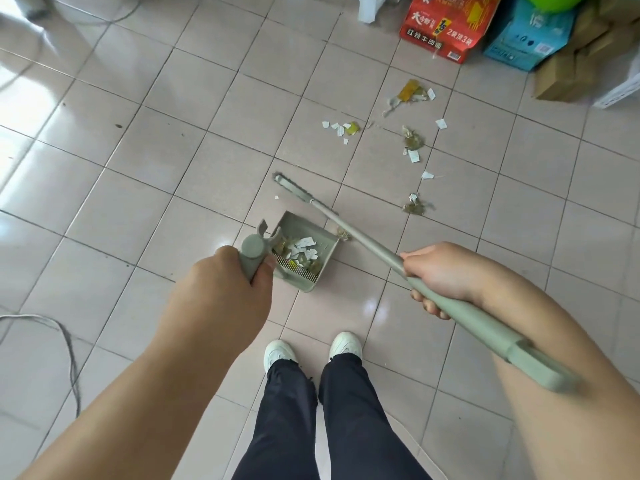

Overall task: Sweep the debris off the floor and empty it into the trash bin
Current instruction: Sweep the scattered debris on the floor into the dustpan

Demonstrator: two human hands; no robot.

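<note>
My left hand (227, 289) grips the upright handle of a grey-green dustpan (323, 263) that rests on the tiled floor and holds paper scraps and yellowish bits. My right hand (446, 271) grips the long handle of a matching broom (360, 237). The broom head (292, 187) lies on the floor just beyond the pan's open side. Loose debris (412, 142), white paper bits and yellow wrappers, is scattered on the tiles beyond and to the right of the broom. No trash bin is in view.
A red carton (446, 26), a blue carton (530, 36) and brown cardboard (581, 60) stand against the far right. A grey cable (67, 344) loops on the floor at the left. My white shoes (313, 349) are just behind the dustpan.
</note>
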